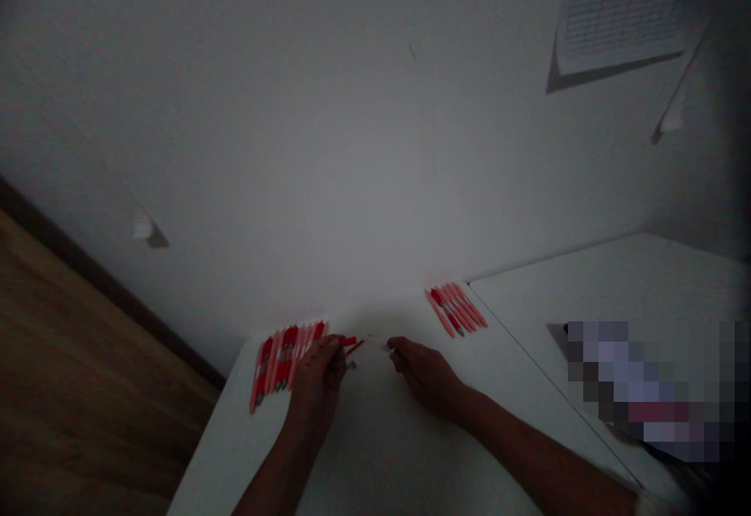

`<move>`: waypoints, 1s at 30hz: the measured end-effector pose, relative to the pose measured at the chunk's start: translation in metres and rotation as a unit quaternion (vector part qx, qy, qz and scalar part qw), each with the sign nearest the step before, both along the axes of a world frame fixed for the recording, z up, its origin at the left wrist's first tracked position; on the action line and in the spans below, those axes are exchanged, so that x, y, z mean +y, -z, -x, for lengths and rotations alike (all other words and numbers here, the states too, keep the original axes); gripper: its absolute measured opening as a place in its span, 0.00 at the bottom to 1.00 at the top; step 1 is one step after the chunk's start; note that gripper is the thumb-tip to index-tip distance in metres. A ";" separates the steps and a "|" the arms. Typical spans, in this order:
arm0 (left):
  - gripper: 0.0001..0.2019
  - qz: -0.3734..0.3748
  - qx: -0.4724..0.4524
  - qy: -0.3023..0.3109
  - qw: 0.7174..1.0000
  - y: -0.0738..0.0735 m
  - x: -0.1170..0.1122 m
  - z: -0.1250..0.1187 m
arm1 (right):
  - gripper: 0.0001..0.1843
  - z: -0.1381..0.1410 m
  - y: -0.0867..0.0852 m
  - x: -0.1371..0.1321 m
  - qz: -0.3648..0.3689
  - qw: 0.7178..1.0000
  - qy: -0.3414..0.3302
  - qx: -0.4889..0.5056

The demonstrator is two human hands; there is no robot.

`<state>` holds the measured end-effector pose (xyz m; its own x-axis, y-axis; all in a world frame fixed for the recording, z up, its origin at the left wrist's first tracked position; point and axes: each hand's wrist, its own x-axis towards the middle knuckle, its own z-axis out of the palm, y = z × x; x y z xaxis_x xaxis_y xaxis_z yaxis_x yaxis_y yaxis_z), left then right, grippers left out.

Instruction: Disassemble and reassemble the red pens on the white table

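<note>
My left hand (317,371) is at the right end of a tight row of red and pink pens (287,363) lying side by side on a white table (381,453). Its fingers grip a short red pen piece (352,346) with a small grey tip showing below. My right hand (425,375) lies a little to the right, its fingertips drawn together near a thin pale item (384,345). Whether they hold it is too dim to tell. A smaller group of red and pink pens (454,309) lies at the table's far corner, beyond my right hand.
A second white table surface (604,289) meets this table on the right, with a blurred patch (651,391) over part of it. A white wall (293,148) rises behind, with a paper sheet (622,12) on it. A wooden floor (76,360) lies to the left.
</note>
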<state>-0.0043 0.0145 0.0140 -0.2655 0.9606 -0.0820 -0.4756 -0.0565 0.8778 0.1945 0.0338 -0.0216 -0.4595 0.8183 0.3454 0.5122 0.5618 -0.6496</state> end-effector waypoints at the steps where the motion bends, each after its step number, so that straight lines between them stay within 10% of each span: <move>1: 0.11 0.000 0.004 0.001 1.000 0.000 0.000 0.000 | 0.15 0.000 -0.001 0.000 -0.001 1.000 0.001 -0.003; 30: 0.13 0.016 0.116 0.030 0.993 0.008 0.003 -0.003 | 0.17 0.000 0.000 -0.001 -0.025 1.000 -0.015 0.003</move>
